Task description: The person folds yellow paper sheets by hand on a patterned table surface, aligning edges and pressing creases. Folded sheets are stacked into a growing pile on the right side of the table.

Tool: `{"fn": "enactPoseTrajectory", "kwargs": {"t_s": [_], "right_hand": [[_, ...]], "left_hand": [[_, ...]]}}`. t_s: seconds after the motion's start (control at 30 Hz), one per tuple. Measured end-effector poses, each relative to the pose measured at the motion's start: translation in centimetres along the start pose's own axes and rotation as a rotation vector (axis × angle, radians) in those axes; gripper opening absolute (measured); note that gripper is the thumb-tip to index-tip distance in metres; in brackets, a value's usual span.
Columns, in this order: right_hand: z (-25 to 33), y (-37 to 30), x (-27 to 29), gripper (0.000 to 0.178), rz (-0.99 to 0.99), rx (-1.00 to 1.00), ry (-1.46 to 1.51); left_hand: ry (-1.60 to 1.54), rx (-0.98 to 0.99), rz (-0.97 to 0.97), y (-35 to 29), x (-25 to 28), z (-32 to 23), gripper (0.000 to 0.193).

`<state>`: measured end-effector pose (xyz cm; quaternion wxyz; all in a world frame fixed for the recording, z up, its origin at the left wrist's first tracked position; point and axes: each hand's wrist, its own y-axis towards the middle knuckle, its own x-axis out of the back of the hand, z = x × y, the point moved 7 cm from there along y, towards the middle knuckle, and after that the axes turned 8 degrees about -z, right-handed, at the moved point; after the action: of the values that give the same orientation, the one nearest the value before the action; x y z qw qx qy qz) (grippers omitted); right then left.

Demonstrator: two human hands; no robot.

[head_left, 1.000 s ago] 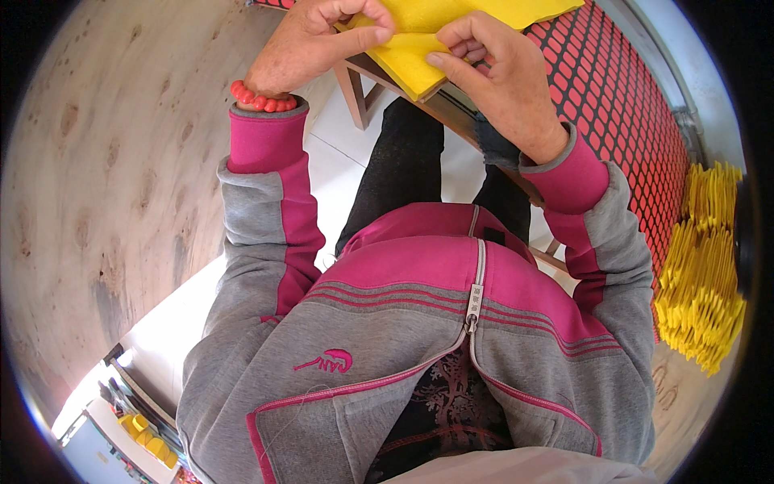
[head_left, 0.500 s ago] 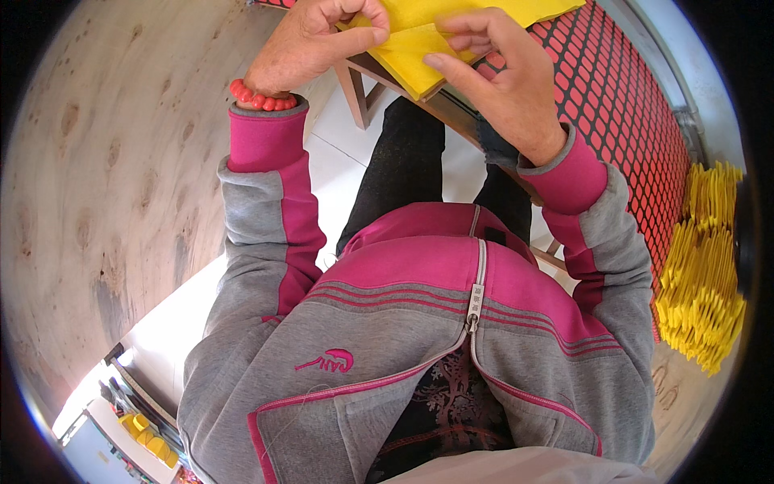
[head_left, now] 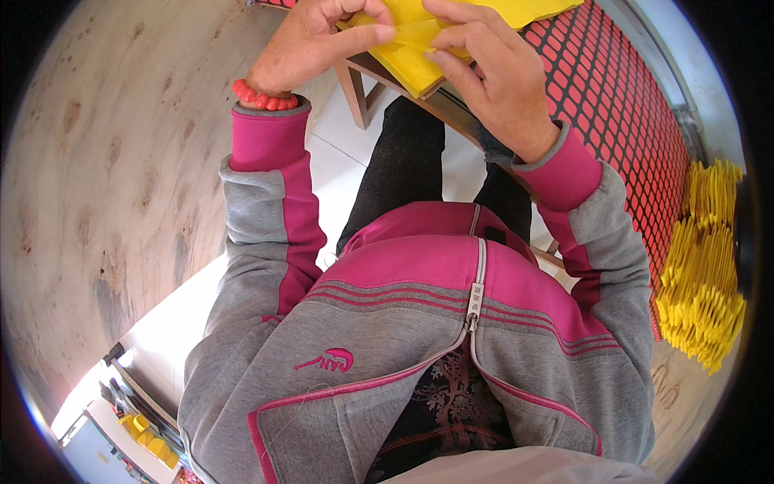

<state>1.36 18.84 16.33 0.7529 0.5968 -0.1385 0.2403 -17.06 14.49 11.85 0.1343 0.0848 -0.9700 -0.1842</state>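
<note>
Nearest, a grey-and-pink jacket [head_left: 387, 331] fills the lower centre. At top centre, the left hand [head_left: 302, 52] pinches a yellow sheet [head_left: 409, 71] between thumb and finger; the right hand [head_left: 504, 81] is half-curled over it, whether gripping cannot be told. The sheet overlaps a red-and-black patterned surface [head_left: 609, 105] at upper right. Yellow folded pieces [head_left: 700, 282] are bunched at the right edge.

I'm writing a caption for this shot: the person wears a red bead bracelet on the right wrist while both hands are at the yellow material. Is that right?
Not quite: the head view shows the red bead bracelet on the wrist of the left hand, not the right hand. Both hands are at the yellow material, as you say.
</note>
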Motion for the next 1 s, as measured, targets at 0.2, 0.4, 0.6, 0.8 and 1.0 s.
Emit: {"fn": "enactPoseTrajectory", "kwargs": {"t_s": [0.2, 0.4, 0.6, 0.8, 1.0], "right_hand": [[-0.3, 0.4, 0.4, 0.011, -0.062, -0.056, 0.076], [3.6, -4.0, 1.8, 0.019, 0.016, 0.242, 0.015], [-1.8, -17.0, 0.5, 0.024, 0.514, -0.410, -0.149], [-6.4, -23.0, 1.9, 0.024, 0.431, -0.291, -0.492], [-8.2, -23.8, 1.5, 0.024, 0.601, -0.531, -0.502]], "left_hand": [[0.103, -0.186, -0.014, 0.2, -0.8, -1.1, 0.011], [0.004, 0.003, -0.084, 0.4, -0.6, 0.3, 0.010], [0.026, 0.062, -0.206, 0.5, -0.5, 0.3, 0.009], [-0.001, 0.045, -0.332, 1.3, 0.3, 1.9, 0.007], [0.006, -0.022, -0.409, 1.4, 1.2, 2.7, 0.012]]}}
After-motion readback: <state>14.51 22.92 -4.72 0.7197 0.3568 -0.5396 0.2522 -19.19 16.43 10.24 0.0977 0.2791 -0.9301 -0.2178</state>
